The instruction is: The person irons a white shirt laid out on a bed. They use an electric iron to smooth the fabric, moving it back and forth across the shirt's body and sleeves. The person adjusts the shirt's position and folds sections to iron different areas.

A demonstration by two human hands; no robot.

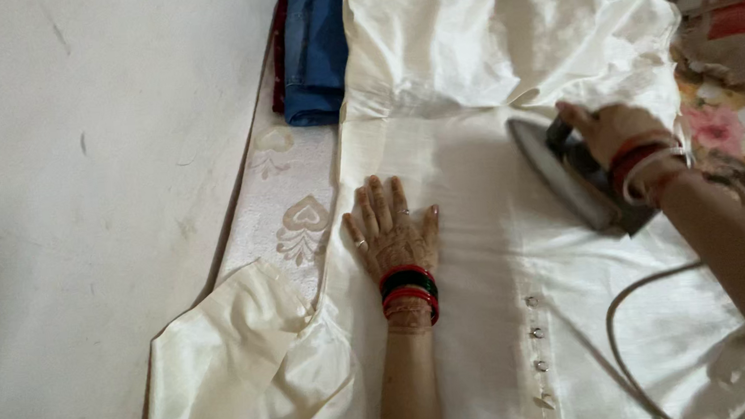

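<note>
Ironing is in hand: the left hand point(392, 230) lies flat with its fingers point(378, 202) spread, gripping nothing, pinning the cream garment point(484, 254) to the bed point(286, 199), while the right hand point(604, 131) has its fingers curled tight around the handle of the iron point(562, 170), which rests on the cloth just beyond the left fingertips. Any further stroke, I judge, needs the cloth kept taut and the cord point(622, 340) clear of the button row point(537, 348). Smooth open fabric lies between the two hands; past the fingertips sits rumpled cloth, with folded blue cloth point(313, 48) near the wall point(77, 217) edge.

folded blue cloth point(314, 53), patterned mattress point(297, 216), white wall point(77, 217)
</note>
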